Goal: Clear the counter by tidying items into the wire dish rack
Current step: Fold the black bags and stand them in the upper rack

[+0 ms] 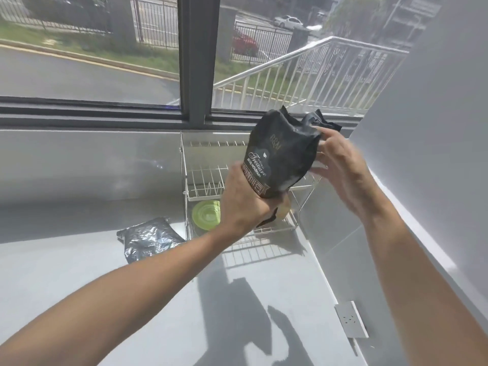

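A black coffee bag (282, 157) with pale lettering is held in the air above the white two-tier wire dish rack (203, 178), which stands in the counter's back right corner. My left hand (245, 204) grips the bag's bottom end. My right hand (340, 165) pinches its crumpled top and side. A green plate (206, 215) lies on the rack's lower tier, and something pale beside it is mostly hidden by my left hand. A crinkled silver foil bag (150, 239) lies flat on the grey counter (132, 299), just left of the rack.
A window sill and dark window frame (198, 62) run along the back. A grey wall (422, 154) closes the right side, with a white power socket (351, 323) low on it near the counter.
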